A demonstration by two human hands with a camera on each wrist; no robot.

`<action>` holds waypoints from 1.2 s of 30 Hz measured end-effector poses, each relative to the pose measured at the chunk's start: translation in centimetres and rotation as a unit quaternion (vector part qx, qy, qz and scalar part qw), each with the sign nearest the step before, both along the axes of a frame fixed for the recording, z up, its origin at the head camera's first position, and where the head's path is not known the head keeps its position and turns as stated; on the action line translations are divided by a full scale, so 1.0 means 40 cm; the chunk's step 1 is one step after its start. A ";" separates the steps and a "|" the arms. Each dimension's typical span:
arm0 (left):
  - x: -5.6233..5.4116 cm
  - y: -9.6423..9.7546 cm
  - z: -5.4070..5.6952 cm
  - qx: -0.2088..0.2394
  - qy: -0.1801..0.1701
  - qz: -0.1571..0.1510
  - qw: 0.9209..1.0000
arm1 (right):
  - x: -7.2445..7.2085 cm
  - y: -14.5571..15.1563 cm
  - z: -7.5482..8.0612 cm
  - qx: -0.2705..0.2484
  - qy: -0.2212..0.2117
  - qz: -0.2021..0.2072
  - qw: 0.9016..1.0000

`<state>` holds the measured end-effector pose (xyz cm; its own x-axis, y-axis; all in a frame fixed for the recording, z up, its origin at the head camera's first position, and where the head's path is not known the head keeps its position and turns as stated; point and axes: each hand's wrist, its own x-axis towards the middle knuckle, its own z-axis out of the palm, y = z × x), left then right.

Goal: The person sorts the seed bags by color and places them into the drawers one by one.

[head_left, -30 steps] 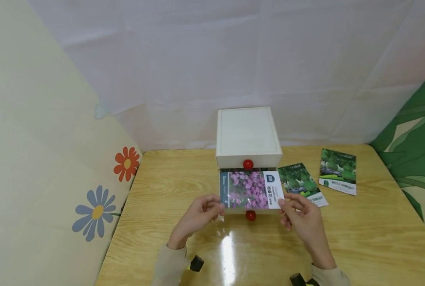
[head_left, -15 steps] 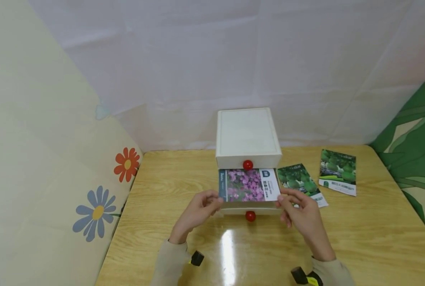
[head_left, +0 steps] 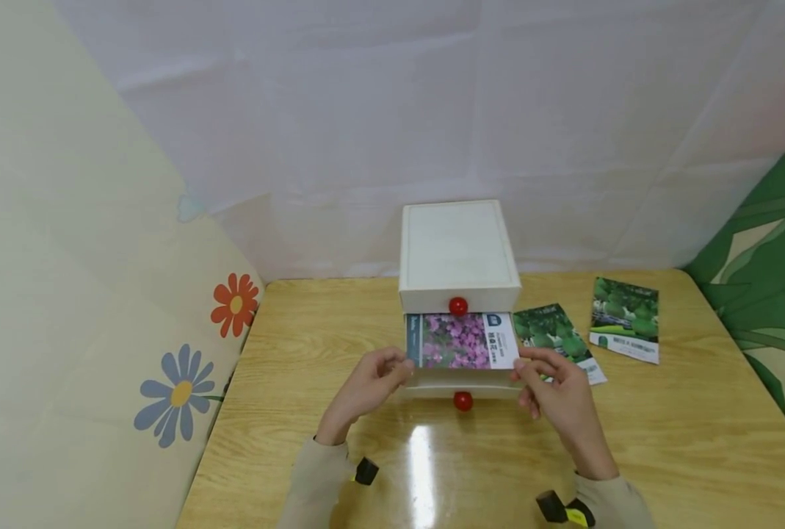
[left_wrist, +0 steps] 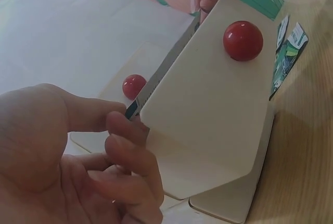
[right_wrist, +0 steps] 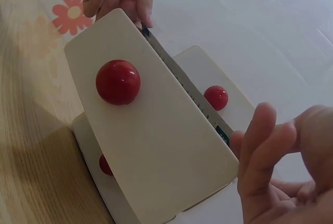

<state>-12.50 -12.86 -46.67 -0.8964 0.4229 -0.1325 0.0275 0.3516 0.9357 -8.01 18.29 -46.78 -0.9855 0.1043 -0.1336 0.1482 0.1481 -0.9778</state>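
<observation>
A: Where is the flower seed packet [head_left: 461, 341] at this moment?

B: It lies flat over the open drawer [head_left: 461, 382] of the small white cabinet [head_left: 458, 250], its far edge just under the upper drawer's red knob [head_left: 458, 306]. The left hand [head_left: 366, 393] pinches its left end between thumb and fingertips, and the right hand [head_left: 554, 389] pinches its right end the same way.

A: Is it inside the drawer yet?

B: Judging from the wrist views, its near edge rides just behind the top of the drawer front [right_wrist: 156, 151], so it looks only partly lowered. Both hands hold it; nothing is released.

A: What else remains?

B: Two green packets lie on the wooden table [head_left: 696, 441] to the right: one [head_left: 557, 338] just beside the cabinet, another [head_left: 625, 317] farther right. The drawer is pulled out toward the person, its own red knob [head_left: 462, 400] on the near face. So, as a judgement, the work is early: one packet nearly placed, two untouched, the drawer not closed.
</observation>
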 end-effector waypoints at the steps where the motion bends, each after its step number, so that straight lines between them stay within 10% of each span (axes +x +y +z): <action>1: -0.001 0.000 -0.001 -0.003 0.002 0.001 1.000 | -0.001 0.000 -0.001 -0.001 -0.002 0.000 1.000; 36: -0.030 0.002 -0.013 -0.032 0.026 0.008 0.999 | -0.044 0.010 -0.016 0.031 -0.034 0.031 0.998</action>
<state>-13.71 -12.78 -47.19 -0.9091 0.4010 -0.1127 0.0688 0.4114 0.9089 -9.77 18.71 -47.42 -0.9792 0.0532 -0.1958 0.2027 0.2182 -0.9546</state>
